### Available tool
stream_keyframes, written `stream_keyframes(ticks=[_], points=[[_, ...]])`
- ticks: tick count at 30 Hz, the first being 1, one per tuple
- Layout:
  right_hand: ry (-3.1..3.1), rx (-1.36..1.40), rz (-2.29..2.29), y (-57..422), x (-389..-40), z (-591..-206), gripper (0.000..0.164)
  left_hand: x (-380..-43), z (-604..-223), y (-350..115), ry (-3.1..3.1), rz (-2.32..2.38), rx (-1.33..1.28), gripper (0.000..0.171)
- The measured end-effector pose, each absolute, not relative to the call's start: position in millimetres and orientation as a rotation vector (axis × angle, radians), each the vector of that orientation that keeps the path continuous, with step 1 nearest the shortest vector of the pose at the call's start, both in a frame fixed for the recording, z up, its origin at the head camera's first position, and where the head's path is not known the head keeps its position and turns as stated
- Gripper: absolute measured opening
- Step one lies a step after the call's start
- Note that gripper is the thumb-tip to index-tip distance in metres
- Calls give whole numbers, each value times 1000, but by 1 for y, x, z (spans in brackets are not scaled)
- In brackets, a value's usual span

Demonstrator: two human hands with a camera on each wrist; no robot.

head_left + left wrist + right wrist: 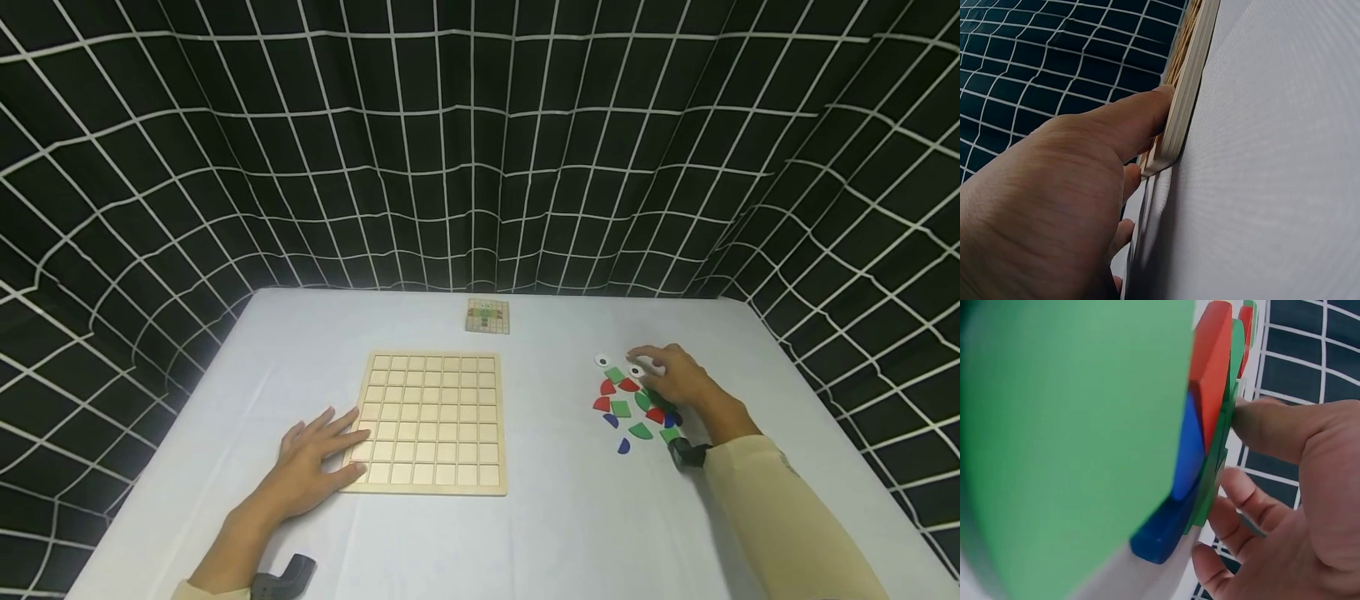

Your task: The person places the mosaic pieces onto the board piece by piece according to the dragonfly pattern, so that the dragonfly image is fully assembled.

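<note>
A pale wooden board (427, 421) with a grid of square recesses lies left of the middle of the table. My left hand (311, 467) rests on its left edge, fingers spread; in the left wrist view the thumb (1138, 119) lies on the board's rim (1185, 94). At the right, my right hand (678, 375) is over a loose group of flat coloured pieces, index finger and thumb apart around a white disc with a black dot (636, 371). A similar disc (602, 361) lies to its left. Red quarter-round pieces (602, 403), green squares (621, 409) and blue pieces (624, 446) lie nearby.
A small card with a picture of a gridded figure (487, 317) lies at the back of the white table (555, 533). Black cloth with a white grid (480, 167) hangs behind and at both sides. A large green piece (1079, 437) fills much of the right wrist view.
</note>
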State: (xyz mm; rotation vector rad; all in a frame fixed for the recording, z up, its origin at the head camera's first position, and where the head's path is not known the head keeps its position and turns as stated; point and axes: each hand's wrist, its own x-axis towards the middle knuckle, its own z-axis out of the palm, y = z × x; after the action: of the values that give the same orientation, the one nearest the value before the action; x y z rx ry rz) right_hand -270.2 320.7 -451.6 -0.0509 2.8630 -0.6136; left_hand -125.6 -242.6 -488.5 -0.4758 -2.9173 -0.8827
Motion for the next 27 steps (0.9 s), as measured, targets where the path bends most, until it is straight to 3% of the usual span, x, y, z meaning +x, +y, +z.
stream_keyframes(ticks=[9,20,27], points=[[2852,-36,-574,319,-272,-449,37,-126,-489,-243,-2921,-884,-467,51],[3019,-18,-718,317,-255,-438,54,-123,-489,-240,-2941,-909,-465,50],[3162,-183,-751,293,-237,-405,45,-124,-488,-241,-2936,-894,-455,50]])
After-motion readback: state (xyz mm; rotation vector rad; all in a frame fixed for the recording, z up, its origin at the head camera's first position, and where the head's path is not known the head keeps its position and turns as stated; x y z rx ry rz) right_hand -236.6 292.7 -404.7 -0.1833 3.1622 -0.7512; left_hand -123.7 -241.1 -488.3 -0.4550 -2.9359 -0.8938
